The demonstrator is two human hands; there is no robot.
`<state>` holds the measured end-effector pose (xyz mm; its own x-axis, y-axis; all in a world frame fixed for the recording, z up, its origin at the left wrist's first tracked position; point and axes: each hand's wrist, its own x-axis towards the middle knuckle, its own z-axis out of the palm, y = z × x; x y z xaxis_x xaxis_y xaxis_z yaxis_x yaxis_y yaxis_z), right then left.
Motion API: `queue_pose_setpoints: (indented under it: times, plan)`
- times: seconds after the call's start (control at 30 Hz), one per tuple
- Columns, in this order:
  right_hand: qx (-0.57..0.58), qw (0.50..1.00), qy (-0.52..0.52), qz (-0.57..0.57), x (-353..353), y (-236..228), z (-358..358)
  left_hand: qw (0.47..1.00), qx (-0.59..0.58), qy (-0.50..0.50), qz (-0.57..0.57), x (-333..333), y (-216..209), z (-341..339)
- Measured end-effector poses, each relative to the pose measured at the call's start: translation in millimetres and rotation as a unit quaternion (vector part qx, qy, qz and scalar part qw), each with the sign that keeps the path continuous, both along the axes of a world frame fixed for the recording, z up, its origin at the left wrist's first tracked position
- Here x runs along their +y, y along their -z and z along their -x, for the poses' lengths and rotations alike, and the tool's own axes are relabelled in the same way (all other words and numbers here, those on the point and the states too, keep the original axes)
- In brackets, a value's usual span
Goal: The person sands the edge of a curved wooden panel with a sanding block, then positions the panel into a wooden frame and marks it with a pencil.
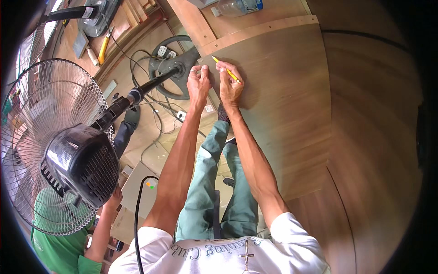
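Note:
A yellow pencil-like marking tool sits in my right hand, slanting between the closed fingers. Its far end points up and left over a flat brown wooden board. Beside it, at the board's left edge near the far corner, my left hand has its fingers curled and its thumb raised. Whatever those fingers may pinch is hidden. A pale wooden strip with small holes runs along the board's far edge.
A black pedestal fan fills the left side, its round base near my left hand. Cables and a white socket block lie there. A plastic bottle rests beyond the board. A person in a green shirt is at lower left.

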<state>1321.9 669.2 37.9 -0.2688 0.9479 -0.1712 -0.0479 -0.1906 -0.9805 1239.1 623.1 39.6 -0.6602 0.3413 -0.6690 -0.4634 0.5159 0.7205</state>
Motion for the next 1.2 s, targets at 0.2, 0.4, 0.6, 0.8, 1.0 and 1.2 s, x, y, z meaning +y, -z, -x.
queue_pose_setpoints:
  times: [0.2, 0.4, 0.6, 0.8, 1.0, 1.2]
  plan:
    - [0.012, 1.0, -0.022, 0.011, 0, -5, 1, 1.0, -0.011, -0.002, 0.0, -1, 3, 0]
    - [0.011, 0.999, -0.03, 0.04, -8, -12, 4, 0.999, -0.029, 0.002, -0.015, -6, 6, 7]
    - [0.014, 0.998, -0.015, 0.052, 2, -13, -5, 0.998, 0.05, 0.023, -0.003, -3, 21, 9]
    - [0.013, 0.994, 0.097, 0.055, 75, -26, -38, 0.972, 0.233, 0.039, -0.01, -18, 16, 29]
    - [0.014, 0.966, 0.256, -0.023, 207, -9, -136, 0.927, 0.342, 0.154, 0.015, 26, -20, 3]
    - [0.014, 0.961, 0.268, -0.068, 252, 0, -135, 0.88, 0.405, 0.246, 0.007, 38, -24, -5]
